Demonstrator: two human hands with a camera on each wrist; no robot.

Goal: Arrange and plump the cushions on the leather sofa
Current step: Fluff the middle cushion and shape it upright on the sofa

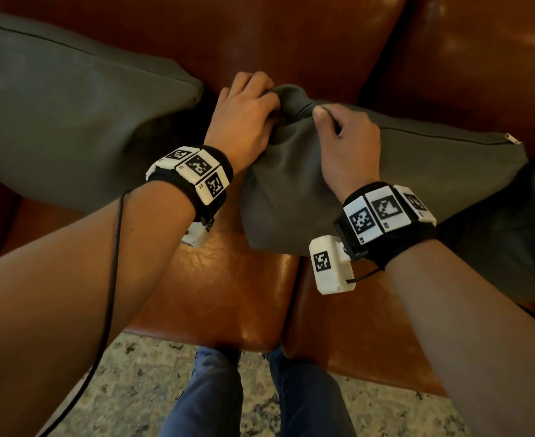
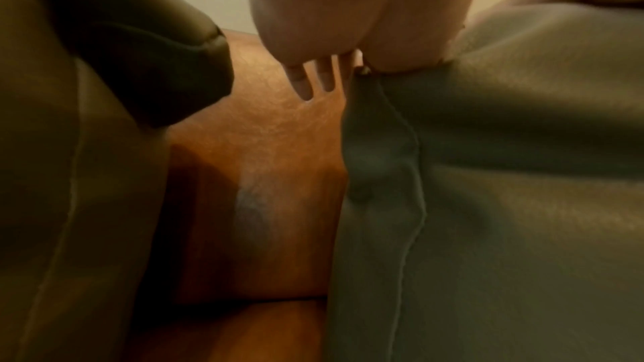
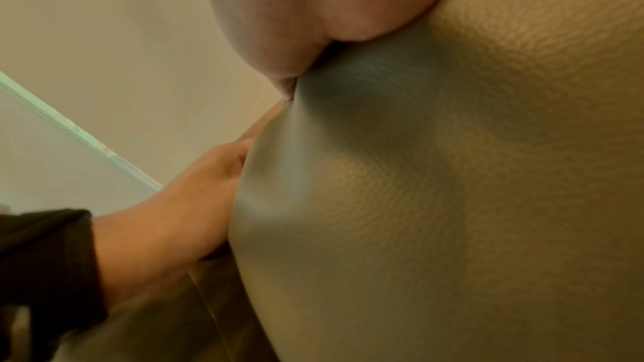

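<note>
A grey-green cushion (image 1: 386,171) leans against the brown leather sofa's backrest (image 1: 291,42), its zip pull at the right end. My left hand (image 1: 247,111) grips its bunched upper left corner, fingers curled into the fabric. My right hand (image 1: 345,134) grips the same corner from the right, thumb on top. In the left wrist view the cushion (image 2: 505,189) fills the right side under the left hand (image 2: 348,37). The cushion (image 3: 453,175) covers most of the right wrist view, with the right hand (image 3: 313,24) pressed into it.
A second grey-green cushion (image 1: 70,121) leans on the backrest at the left, close to my left wrist. Another grey cushion (image 1: 512,234) lies at the right edge. The seat (image 1: 228,294) shows in front. A speckled floor (image 1: 133,389) and my jeans are below.
</note>
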